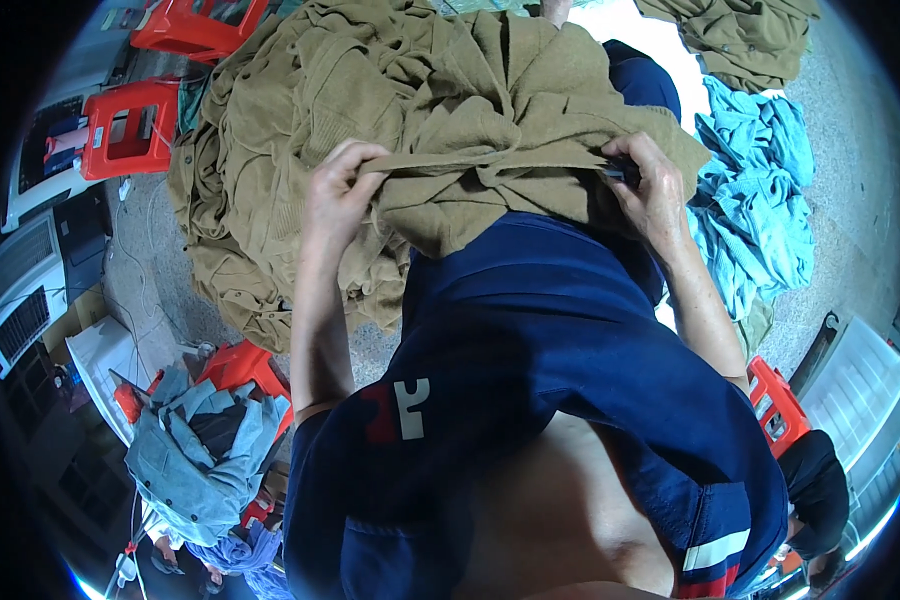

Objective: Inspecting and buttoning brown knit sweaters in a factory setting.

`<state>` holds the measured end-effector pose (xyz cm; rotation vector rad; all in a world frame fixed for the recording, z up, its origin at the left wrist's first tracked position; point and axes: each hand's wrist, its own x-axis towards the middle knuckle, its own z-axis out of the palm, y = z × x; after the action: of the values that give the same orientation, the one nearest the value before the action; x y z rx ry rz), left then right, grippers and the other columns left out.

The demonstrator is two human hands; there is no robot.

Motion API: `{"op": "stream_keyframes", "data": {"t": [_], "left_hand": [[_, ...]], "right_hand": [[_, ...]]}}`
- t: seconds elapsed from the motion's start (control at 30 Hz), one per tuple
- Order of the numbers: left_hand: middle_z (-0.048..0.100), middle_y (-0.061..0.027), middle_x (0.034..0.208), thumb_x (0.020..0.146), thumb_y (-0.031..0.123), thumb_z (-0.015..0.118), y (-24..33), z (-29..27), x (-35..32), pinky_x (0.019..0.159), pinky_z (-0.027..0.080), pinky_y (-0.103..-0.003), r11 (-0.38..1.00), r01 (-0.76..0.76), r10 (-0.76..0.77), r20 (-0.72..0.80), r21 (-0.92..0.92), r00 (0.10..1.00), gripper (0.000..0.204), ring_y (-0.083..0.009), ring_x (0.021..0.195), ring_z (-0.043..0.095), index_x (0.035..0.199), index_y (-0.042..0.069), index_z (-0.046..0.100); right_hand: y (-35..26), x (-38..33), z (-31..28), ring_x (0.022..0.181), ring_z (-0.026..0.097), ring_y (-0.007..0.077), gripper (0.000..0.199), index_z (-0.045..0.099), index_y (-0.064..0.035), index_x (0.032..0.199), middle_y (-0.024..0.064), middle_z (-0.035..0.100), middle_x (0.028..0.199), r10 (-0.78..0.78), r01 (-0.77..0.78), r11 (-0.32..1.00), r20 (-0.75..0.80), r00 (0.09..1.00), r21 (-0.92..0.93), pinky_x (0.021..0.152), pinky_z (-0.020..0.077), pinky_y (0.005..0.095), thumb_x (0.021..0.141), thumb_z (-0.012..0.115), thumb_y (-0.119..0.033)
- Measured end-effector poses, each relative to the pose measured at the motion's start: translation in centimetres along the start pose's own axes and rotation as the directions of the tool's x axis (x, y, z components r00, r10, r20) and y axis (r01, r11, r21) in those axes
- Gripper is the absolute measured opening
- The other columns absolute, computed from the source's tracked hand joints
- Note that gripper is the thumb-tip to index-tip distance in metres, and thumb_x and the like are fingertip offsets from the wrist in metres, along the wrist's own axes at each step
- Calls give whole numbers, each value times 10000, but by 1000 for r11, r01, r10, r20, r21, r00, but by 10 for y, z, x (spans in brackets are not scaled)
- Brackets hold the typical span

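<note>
Across my lap lies a brown corduroy garment (560,105), bunched in folds. My left hand (342,192) pinches one end of its straight edge between thumb and fingers. At the other end of that edge, my right hand (655,185) is closed on the cloth. The strip between the two hands is stretched fairly level. A small dark, shiny item shows between my right thumb and forefinger, partly hidden; I cannot make out its kind. Beyond and to the left, a large heap of similar brown garments (300,110) merges with the one I hold.
Light blue garments (755,190) lie piled at the right, with more brown garments (740,40) behind. Red plastic stools (135,95) stand at the left. Blue-grey garments (195,450) lie over a stool at the lower left. Another person (815,490) is at the lower right.
</note>
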<state>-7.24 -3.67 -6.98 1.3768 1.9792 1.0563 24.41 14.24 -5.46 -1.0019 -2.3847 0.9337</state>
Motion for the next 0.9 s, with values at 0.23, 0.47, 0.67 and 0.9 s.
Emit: {"op": "stream_keyframes", "data": {"t": [0.23, 0.47, 0.67, 0.9], "left_hand": [[597, -4, 888, 851, 19, 652, 9, -22, 9, 766, 462, -214, 992, 111, -118, -167, -52, 979, 82, -91, 809, 588, 929, 0, 635], [622, 2, 874, 910, 144, 629, 108, 4, 21, 741, 445, -199, 533, 377, -187, 329, -757, 926, 181, -68, 783, 577, 1035, 15, 606], [606, 20, 904, 931, 126, 608, 121, 23, 25, 736, 428, -169, 501, 355, -126, 340, -789, 932, 161, -22, 825, 539, 1043, 11, 611], [580, 28, 871, 919, 112, 630, 123, 18, 19, 746, 421, -183, 691, 304, -145, 287, -656, 947, 120, -33, 810, 516, 973, 13, 589]], "right_hand": [[-4, 9, -15, 890, 646, 214, 232, 685, -35, 946, 86, 642, 919, -96, 112, 991, -196, 976, 76, 739, 511, 289, 742, 672, 74], [-65, 24, -21, 823, 645, 203, 190, 673, -50, 914, 79, 644, 915, -556, 594, 804, -316, 769, 34, 678, 527, 299, 736, 697, 13], [-88, 35, 9, 686, 616, 170, 184, 638, -12, 856, 84, 617, 855, -681, 734, 678, -338, 650, 43, 526, 503, 260, 685, 693, 29], [-77, 37, 29, 706, 618, 203, 222, 668, -22, 849, 86, 619, 873, -610, 644, 763, -269, 745, 54, 553, 489, 286, 644, 732, 37]]}}
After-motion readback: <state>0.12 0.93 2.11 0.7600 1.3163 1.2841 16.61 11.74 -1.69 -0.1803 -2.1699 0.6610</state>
